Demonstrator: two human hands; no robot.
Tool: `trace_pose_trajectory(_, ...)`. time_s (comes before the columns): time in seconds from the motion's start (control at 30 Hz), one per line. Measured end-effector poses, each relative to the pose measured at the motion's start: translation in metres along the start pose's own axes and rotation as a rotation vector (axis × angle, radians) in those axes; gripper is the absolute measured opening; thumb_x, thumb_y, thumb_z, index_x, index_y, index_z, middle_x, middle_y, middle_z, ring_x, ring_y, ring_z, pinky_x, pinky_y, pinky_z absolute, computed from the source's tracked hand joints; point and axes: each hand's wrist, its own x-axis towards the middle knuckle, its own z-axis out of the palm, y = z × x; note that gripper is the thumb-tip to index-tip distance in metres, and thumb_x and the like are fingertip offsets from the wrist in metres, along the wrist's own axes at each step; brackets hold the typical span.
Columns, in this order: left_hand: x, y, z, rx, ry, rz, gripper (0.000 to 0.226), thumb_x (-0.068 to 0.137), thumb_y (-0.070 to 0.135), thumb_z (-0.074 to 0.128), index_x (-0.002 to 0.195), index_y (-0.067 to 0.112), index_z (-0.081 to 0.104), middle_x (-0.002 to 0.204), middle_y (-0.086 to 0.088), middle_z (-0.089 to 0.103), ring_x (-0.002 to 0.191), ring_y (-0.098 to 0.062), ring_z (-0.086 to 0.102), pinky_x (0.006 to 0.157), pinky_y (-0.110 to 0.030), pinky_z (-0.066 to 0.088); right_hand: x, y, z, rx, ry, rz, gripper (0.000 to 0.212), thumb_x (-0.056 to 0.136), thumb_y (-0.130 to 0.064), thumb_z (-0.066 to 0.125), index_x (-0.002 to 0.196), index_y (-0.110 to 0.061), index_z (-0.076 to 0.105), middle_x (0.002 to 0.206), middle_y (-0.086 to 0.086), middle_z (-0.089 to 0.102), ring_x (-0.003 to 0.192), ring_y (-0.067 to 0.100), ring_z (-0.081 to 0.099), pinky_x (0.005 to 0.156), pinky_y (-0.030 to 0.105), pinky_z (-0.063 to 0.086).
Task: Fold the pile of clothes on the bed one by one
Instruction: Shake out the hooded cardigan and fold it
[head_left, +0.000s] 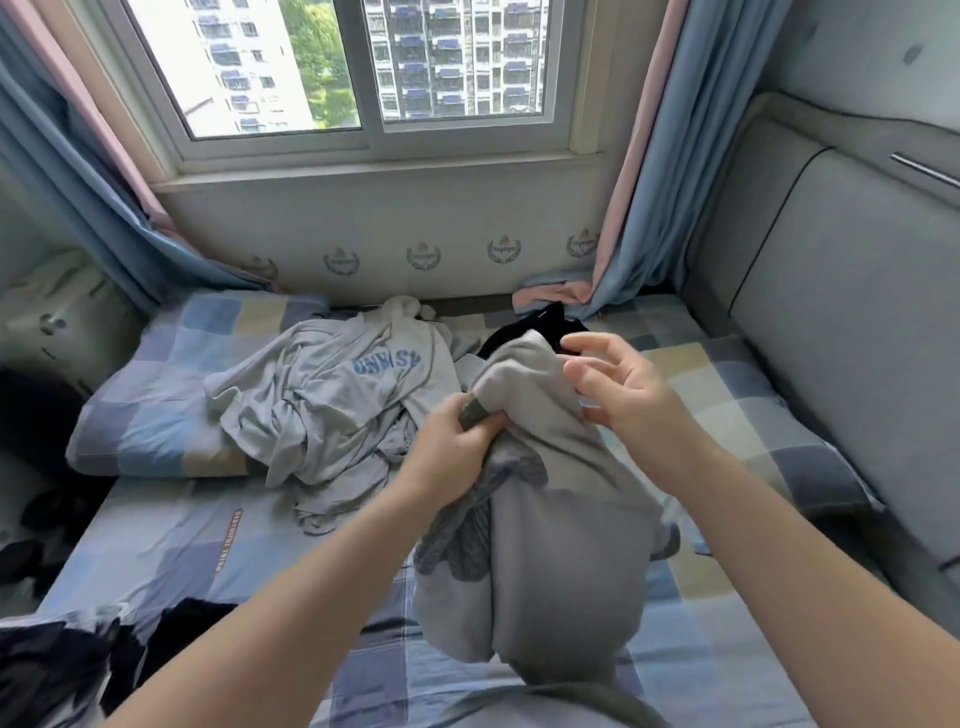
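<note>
Window (363, 67), blue curtains (660, 156), grey headboard (857, 338).

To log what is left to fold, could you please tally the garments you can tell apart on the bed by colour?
Grey: 2, the held garment and the lettered top
Black: 2, the far black garment and the dark heap at lower left
Total: 4; the crumpled pile may hide more.
</note>
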Motion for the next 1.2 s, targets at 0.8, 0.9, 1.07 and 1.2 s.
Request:
trace_pose_trajectory(0.8, -0.028, 0.002, 0.008, 0.146, -0.332, 0.041, 0.045, 0.078, 0.071, 0.056, 0.091, 0.028, 0.062, 0.076, 0.012, 0.064, 0.07, -0.01, 0.06, 0.07, -0.032, 0.049, -0.005, -0.002, -0.003, 0.286, 0.143, 0.153, 0.018, 0.1, -0.013, 0.059, 0.109, -0.003, 0.071, 0.101, 0.014, 0.076, 0.089, 0.023, 0.073, 0.072, 0.03, 0.061)
trace_pose_trajectory(0.9, -0.03, -0.003, 0.019, 0.061, -0.262, 0.082, 0.021, 0.102, 0.04, 0.052, 0.099, 0.027, 0.068, 0.091, 0.008, 0.072, 0.089, -0.013, 0.067, 0.083, -0.039, 0.052, -0.008, -0.008, -0.002, 0.335, 0.136, 0.115, 0.02, 0.101, -0.014, 0.056, 0.112, -0.003, 0.069, 0.099, 0.012, 0.076, 0.087, 0.021, 0.074, 0.068, 0.029, 0.06)
trace_pose_trajectory(1.07, -0.006, 0.017, 0.001, -0.036, 0.128, 0.135, 0.029, 0.106, 0.021, 0.046, 0.081, 0.01, 0.057, 0.069, 0.01, 0.054, 0.065, -0.007, 0.047, 0.068, -0.036, 0.039, -0.001, -0.001, -0.022, 0.315, 0.281, 0.116, 0.032, 0.099, -0.018, 0.061, 0.13, -0.011, 0.061, 0.122, 0.011, 0.071, 0.109, 0.025, 0.07, 0.09, 0.038, 0.057)
trace_pose_trajectory(1.2, 0.009, 0.063, -0.017, -0.286, 0.229, 0.097, 0.031, 0.107, 0.022, 0.045, 0.086, 0.015, 0.065, 0.077, 0.003, 0.064, 0.072, -0.01, 0.058, 0.07, -0.029, 0.048, -0.013, 0.006, -0.033, -0.046, 0.198, 0.041, 0.095, 0.079, -0.062, 0.072, 0.156, -0.04, 0.021, 0.163, -0.006, 0.027, 0.145, 0.013, 0.034, 0.117, 0.045, 0.032)
